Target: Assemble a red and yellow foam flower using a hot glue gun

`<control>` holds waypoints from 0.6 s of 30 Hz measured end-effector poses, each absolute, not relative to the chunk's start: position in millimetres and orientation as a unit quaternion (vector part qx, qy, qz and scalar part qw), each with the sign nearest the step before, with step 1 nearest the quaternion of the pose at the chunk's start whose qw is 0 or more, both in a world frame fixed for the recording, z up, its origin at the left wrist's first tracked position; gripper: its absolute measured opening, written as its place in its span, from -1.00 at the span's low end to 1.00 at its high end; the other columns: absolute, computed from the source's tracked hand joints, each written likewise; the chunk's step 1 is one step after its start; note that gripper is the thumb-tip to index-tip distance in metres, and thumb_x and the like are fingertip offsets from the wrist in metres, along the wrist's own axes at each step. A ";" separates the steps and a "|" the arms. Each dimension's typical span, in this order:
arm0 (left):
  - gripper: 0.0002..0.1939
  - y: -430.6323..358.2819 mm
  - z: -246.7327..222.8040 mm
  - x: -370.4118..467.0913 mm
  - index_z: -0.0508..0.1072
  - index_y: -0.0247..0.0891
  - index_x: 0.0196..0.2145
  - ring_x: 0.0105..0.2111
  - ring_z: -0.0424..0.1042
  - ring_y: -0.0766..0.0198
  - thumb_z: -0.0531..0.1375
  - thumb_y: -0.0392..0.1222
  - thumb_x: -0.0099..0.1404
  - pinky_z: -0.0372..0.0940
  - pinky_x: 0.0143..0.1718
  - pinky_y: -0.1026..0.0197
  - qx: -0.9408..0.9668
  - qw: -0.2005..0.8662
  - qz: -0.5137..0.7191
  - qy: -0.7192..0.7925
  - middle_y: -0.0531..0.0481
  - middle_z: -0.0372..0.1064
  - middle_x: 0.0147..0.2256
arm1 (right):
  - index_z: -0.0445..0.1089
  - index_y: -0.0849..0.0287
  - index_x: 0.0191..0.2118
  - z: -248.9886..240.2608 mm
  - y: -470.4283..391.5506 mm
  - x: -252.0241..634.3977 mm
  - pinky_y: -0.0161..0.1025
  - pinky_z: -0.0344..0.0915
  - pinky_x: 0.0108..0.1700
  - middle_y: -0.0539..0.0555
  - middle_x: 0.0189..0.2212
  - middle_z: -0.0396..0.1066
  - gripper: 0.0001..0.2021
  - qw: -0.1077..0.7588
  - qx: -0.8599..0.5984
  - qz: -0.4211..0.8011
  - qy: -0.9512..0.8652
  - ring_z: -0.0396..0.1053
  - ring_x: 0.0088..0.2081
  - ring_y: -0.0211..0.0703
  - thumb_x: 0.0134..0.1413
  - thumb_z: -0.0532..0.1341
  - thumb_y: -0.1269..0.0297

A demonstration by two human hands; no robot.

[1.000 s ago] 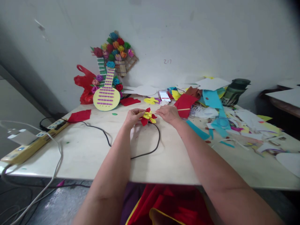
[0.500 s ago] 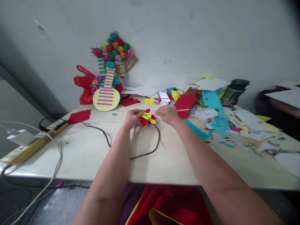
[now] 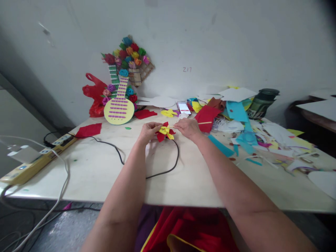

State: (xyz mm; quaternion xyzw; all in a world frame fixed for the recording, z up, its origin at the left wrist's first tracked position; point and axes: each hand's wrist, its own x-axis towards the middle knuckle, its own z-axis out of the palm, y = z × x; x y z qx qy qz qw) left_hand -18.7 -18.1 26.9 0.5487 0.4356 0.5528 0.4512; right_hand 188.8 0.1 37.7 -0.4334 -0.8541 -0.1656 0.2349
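A red and yellow paper flower (image 3: 166, 132) is pinched by its left side between the thumb and fingers of my left hand (image 3: 149, 132), just above the table. My right hand (image 3: 188, 128) is closed around a thin wooden stick (image 3: 205, 123). The stick's back end sticks out to the right of that hand. Its other end points left at the flower; whether it touches the petals I cannot tell. Below the flower, a black cable (image 3: 177, 157) loops over the tabletop.
A yellow power strip (image 3: 39, 161) lies on the left. A paper guitar (image 3: 119, 111) and a red plastic bag (image 3: 96, 101) stand by the wall, with a phone (image 3: 184, 108) behind my hands. Blue paper scraps (image 3: 222, 146) and a dark green bottle (image 3: 263, 104) are on the right.
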 end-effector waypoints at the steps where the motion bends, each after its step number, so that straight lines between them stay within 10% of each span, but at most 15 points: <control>1: -0.54 -18.0 26.7 -18.7 0.54 -0.34 -0.38 -0.43 0.45 0.19 0.40 0.05 -0.20 0.33 -0.34 0.17 0.549 0.451 0.553 0.436 -0.09 0.48 -0.44 | 0.50 0.09 -0.27 37.8 0.1 188.9 -0.25 -0.06 -0.43 0.06 -0.32 0.51 -0.64 0.234 -0.434 -0.165 -0.854 0.34 -0.24 -0.16 0.25 -0.03 0.15; 18: -0.54 -19.2 27.4 -18.9 0.53 -0.35 -0.37 -0.43 0.45 0.21 0.40 0.03 -0.18 0.32 -0.35 0.19 0.548 0.454 0.553 0.434 -0.09 0.48 -0.43 | 0.51 0.10 -0.29 36.1 2.2 188.9 -0.25 -0.04 -0.43 0.08 -0.35 0.50 -0.65 0.244 -0.421 -0.167 -0.857 0.34 -0.26 -0.15 0.24 -0.01 0.16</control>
